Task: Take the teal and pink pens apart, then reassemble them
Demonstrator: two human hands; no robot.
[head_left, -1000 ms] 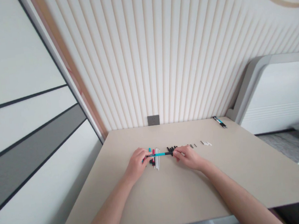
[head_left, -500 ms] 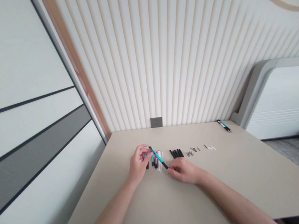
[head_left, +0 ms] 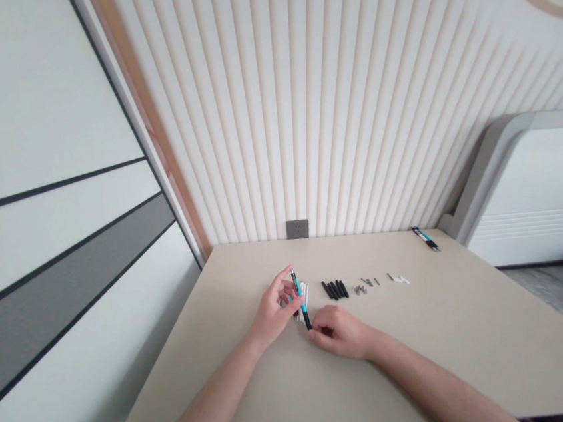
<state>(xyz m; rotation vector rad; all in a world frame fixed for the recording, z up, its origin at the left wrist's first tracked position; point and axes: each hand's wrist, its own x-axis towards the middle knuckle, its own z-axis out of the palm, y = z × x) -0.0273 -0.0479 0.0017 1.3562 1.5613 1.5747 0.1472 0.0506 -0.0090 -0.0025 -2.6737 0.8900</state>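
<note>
A blue and black ballpoint pen [head_left: 299,295] stands tilted over the table between my hands. My left hand [head_left: 275,308] grips its blue barrel between thumb and fingers, with the index finger stretched to the top end. My right hand [head_left: 339,331] is curled at the pen's lower black end, thumb and forefinger pinching it near the tip. Under and behind the left hand lie white refills [head_left: 305,294] and some coloured pen barrels, mostly hidden by the fingers. Several black grips [head_left: 335,290] lie in a row beyond my right hand.
Small metal tips [head_left: 360,290], springs [head_left: 368,282] and little white pieces [head_left: 400,280] lie to the right of the grips. Assembled pens [head_left: 425,239] rest at the table's far right corner. A dark socket [head_left: 297,229] sits on the ribbed wall behind the table [head_left: 456,340].
The pen has turned more upright. My left index finger has moved onto its top end, and the left hand has shifted right, covering more of the barrels. My right hand stays at the lower end.
</note>
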